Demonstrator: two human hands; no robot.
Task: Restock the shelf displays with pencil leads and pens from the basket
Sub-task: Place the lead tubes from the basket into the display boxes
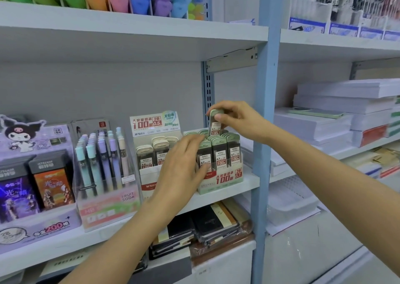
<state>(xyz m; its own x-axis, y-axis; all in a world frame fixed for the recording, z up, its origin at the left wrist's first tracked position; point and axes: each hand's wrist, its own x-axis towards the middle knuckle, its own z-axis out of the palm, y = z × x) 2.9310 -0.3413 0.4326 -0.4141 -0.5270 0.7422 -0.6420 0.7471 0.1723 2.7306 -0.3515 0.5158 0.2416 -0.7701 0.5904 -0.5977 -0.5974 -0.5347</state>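
Observation:
A green 0.7 lead display box [225,178] stands at the right end of the middle shelf, packed with green-capped lead cases. My right hand [236,119] pinches one green-capped lead case [215,122] by its top, upright, its lower end down among the back-row cases. My left hand [184,164] rests with straight fingers against the front-left cases of the same box. Left of it stands a white 0.5 lead display box [151,175] holding several cream-capped cases. The basket is out of view.
A clear stand of pastel pens [104,164] and a purple cartoon lead display [32,175] fill the shelf's left. A blue upright post [265,132] stands right of the green box. Paper reams [337,114] lie beyond it. Notebooks [201,227] lie on the shelf below.

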